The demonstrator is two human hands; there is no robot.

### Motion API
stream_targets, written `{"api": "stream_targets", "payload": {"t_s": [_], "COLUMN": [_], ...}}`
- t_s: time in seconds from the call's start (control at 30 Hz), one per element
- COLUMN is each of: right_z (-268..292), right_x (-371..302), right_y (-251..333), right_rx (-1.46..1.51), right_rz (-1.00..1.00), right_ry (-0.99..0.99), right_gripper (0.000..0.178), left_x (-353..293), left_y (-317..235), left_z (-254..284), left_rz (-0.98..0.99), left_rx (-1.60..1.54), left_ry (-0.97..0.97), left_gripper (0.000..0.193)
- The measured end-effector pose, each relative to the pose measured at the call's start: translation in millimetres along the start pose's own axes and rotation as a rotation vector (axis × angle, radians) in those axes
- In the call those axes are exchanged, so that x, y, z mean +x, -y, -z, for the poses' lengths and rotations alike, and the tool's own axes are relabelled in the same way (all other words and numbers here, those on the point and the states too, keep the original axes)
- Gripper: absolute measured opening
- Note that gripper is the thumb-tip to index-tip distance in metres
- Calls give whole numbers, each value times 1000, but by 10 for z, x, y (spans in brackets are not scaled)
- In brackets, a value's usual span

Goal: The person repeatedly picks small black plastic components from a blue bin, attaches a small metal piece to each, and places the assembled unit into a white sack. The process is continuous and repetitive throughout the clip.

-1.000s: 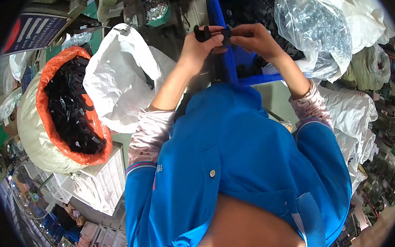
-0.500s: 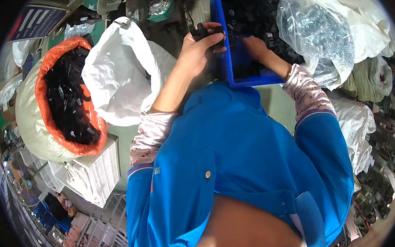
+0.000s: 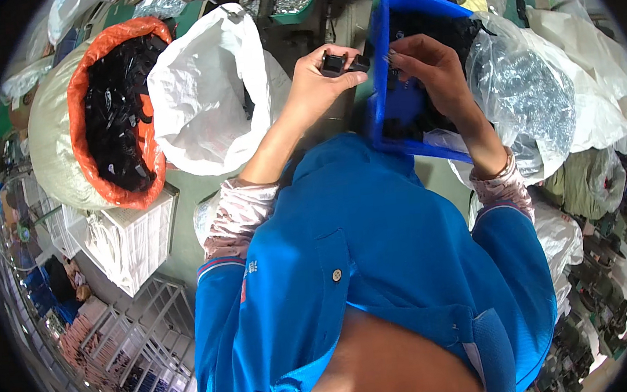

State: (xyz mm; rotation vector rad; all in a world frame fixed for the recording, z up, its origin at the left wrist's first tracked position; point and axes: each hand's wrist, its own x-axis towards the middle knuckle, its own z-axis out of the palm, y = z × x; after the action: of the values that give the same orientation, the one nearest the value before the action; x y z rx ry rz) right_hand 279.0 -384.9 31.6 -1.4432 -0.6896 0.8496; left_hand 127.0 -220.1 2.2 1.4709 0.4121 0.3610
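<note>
Worktop (image 3: 185, 200); black part (image 3: 333, 65) (inside left grip (image 3: 315, 80))

One blue bin (image 3: 408, 106), one orange-lined sack (image 3: 79, 104)

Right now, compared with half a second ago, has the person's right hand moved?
Yes. Judged against the blue bin, the right hand has shifted left, toward the bin's left wall; it also appears lifted from inside.
</note>
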Motion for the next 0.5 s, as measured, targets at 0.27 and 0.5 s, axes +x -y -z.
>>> {"api": "stream_targets", "payload": {"t_s": [0.27,0.5], "right_z": [-308,-326], "right_x": [275,484], "right_y": [15,104], "right_rx": [-503,-358], "right_rz": [463,493], "right_ry": [145,386], "right_gripper": [16,16], "left_x": [-170,-264], "left_y": [-115,-143], "left_z": [50,87], "left_rz": [-39,-74], "left_rx": [117,14], "left_ry": [-122,-225], "left_gripper": [28,33]}}
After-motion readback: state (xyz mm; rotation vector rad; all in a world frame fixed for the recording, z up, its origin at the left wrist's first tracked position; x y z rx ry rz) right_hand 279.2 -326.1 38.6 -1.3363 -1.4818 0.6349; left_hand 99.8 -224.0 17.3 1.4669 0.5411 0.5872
